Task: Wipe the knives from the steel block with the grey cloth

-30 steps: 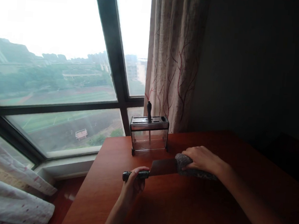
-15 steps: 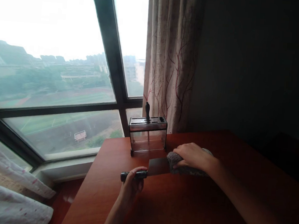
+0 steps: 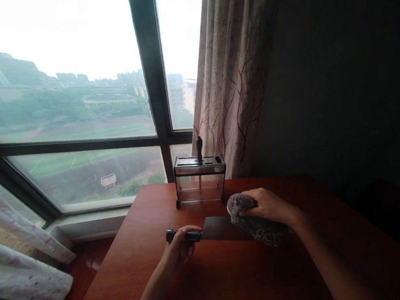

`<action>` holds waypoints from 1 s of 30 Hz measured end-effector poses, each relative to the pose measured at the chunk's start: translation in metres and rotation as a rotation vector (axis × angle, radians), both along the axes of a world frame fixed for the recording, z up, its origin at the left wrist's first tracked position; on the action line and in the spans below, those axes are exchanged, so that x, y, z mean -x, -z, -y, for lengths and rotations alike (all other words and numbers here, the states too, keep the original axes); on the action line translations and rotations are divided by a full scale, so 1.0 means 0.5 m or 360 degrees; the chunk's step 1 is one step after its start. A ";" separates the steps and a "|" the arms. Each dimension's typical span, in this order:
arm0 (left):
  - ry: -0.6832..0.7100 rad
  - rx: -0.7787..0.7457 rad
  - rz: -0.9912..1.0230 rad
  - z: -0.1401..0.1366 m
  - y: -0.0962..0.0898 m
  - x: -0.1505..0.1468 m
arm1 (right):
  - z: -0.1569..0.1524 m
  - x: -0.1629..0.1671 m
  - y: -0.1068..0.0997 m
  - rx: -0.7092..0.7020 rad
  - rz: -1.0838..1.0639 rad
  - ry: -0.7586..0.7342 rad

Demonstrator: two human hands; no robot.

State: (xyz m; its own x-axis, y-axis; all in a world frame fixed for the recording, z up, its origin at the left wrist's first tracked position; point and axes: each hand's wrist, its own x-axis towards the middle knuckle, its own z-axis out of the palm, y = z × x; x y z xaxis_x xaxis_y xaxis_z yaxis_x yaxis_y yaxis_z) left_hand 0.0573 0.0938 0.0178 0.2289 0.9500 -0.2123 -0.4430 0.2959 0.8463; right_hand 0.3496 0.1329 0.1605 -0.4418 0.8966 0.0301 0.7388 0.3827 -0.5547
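Observation:
My left hand [image 3: 181, 244] is closed round the black handle of a cleaver [image 3: 218, 228], whose broad blade points to the right above the table. In my right hand [image 3: 266, 205] is a bunched grey cloth [image 3: 242, 206], with a patterned part hanging below the fingers. The cloth covers the upper right part of the blade; whether it presses on the steel I cannot tell. Behind the blade stands a clear-sided knife block [image 3: 200, 167] with a slotted top, and one black-handled knife [image 3: 199, 149] is upright in it.
The reddish-brown wooden table [image 3: 142, 265] stretches under both hands. A large window [image 3: 86, 104] fills the left side, with a patterned curtain [image 3: 233, 78] behind the knife block. Another curtain [image 3: 21, 265] hangs at lower left. The right side is a dark wall.
The cloth in my right hand has moved slightly right and lifted, so more of the blade's lower part shows. My left hand with the cleaver has shifted a little to the right.

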 end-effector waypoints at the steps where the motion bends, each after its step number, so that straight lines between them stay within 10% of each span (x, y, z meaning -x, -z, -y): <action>1: 0.0007 -0.0023 -0.0049 0.003 -0.002 -0.003 | 0.002 0.004 -0.004 -0.0026 0.0083 -0.0015; 16: -0.0050 0.0035 0.0104 0.000 0.009 -0.008 | 0.026 0.150 0.035 -0.0282 0.0275 -0.0139; 30: -0.0043 0.0094 0.0215 -0.006 -0.002 0.004 | 0.010 0.043 0.042 -0.0179 0.0443 -0.0168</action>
